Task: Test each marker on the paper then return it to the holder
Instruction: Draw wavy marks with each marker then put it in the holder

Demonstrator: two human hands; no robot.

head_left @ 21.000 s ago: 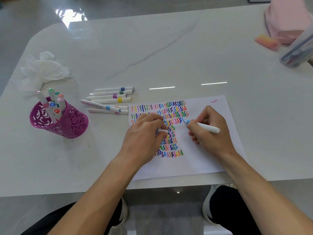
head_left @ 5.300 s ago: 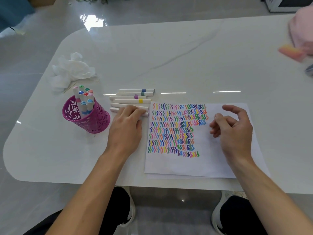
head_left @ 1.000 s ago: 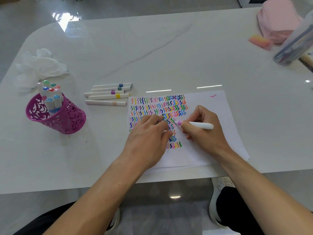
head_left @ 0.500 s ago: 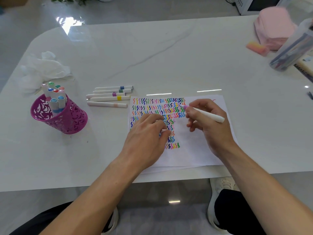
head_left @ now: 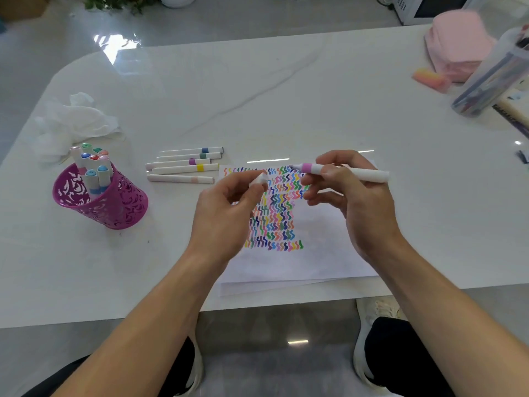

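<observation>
My right hand (head_left: 355,202) holds a white marker with a pink band (head_left: 363,173) level above the paper, its uncovered tip pointing left. My left hand (head_left: 226,213) pinches the marker's white cap (head_left: 259,180) a short way left of the tip. Both hands hover over the white paper (head_left: 323,253), which carries rows of coloured zigzag strokes. The magenta cut-out holder (head_left: 114,204) stands at the left with several markers upright in it. Several capped white markers (head_left: 183,167) lie side by side on the table between holder and paper.
A crumpled white tissue (head_left: 71,124) lies behind the holder. At the far right are a pink cloth bundle (head_left: 458,44), an orange-pink eraser (head_left: 429,78) and a clear tube of pens (head_left: 492,78). The table's front edge runs just below the paper.
My right hand has lifted the pink marker off the paper and turned it level. My left hand has risen from the sheet and now holds the cap up beside the tip.
</observation>
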